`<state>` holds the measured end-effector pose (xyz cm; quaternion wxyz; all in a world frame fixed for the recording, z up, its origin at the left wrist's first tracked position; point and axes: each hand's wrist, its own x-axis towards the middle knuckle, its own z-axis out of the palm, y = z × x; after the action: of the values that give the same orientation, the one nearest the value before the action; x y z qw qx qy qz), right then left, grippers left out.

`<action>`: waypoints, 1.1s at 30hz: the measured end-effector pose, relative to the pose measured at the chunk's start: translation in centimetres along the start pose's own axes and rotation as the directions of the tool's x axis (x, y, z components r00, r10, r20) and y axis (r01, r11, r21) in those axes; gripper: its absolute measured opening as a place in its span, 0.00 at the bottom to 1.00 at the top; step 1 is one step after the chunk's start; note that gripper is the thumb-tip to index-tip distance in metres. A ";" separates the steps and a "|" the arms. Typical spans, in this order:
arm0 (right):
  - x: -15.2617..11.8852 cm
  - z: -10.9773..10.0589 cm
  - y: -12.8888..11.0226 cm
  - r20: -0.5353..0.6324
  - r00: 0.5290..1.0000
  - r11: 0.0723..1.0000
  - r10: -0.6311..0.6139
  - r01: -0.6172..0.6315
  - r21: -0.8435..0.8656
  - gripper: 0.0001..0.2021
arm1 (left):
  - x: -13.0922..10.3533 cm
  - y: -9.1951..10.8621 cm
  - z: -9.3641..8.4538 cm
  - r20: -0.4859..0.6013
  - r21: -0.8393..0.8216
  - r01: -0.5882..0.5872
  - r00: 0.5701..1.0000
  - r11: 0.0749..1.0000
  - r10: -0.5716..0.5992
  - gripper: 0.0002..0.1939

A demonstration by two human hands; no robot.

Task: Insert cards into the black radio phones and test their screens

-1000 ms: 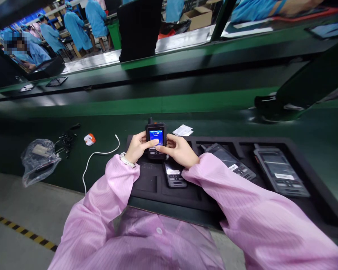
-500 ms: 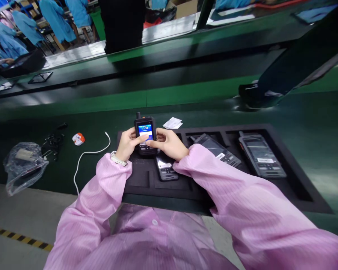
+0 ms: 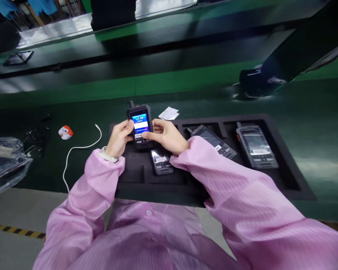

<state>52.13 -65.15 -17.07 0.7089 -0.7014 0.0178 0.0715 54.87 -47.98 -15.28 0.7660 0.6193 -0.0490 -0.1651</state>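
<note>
A black handheld radio with a stubby antenna is held up between my two hands, its screen lit and reading 1:58. My left hand grips its left side, thumb at the screen's left edge. On the right side, my right hand closes round it, with the thumb over the lower screen and keys. Below them, a second radio lies in the black foam tray, partly covered by my right hand. Two more radios with dark screens, a tilted one and a grey one, rest further right in the tray.
Left of the tray are a white cable, an orange-and-white object, black cords and a clear plastic bag. Folded white paper lies behind the tray. A dark post stands at the back right.
The view has tipped downward and shifted slightly right. My left thumb has moved off the lower screen to its left edge; the right thumb stays low on the radio.
</note>
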 end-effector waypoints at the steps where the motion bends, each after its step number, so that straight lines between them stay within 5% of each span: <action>1: -0.1 0.1 0.1 -0.001 1.000 1.000 0.004 -0.004 -0.008 0.17 | 0.0 0.0 0.0 -0.003 -0.006 -0.001 1.000 1.000 0.001 0.27; 9: -1.1 0.2 -0.7 -0.003 1.000 0.995 -0.018 0.017 -0.093 0.30 | -0.1 -0.3 0.1 -0.033 0.014 0.070 0.997 0.997 -0.070 0.27; 14: -0.9 0.0 -0.8 0.185 0.982 0.991 0.040 -0.063 0.116 0.32 | -0.1 -0.2 0.1 -0.041 0.037 0.036 0.999 0.999 -0.035 0.26; 19: -0.9 0.4 -0.1 0.215 0.977 0.945 0.001 -0.072 0.318 0.32 | -0.5 -0.1 0.3 -0.002 0.070 0.015 1.000 0.997 -0.015 0.26; 33: -1.4 -0.1 -1.2 0.243 0.968 0.962 0.056 -0.117 0.245 0.28 | -0.6 -0.2 0.5 0.057 0.073 -0.001 0.998 0.997 -0.003 0.26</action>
<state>50.93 -65.39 -15.75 0.7874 -0.5885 -0.0256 0.1818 54.10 -48.27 -15.31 0.7412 0.6418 -0.0766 -0.1813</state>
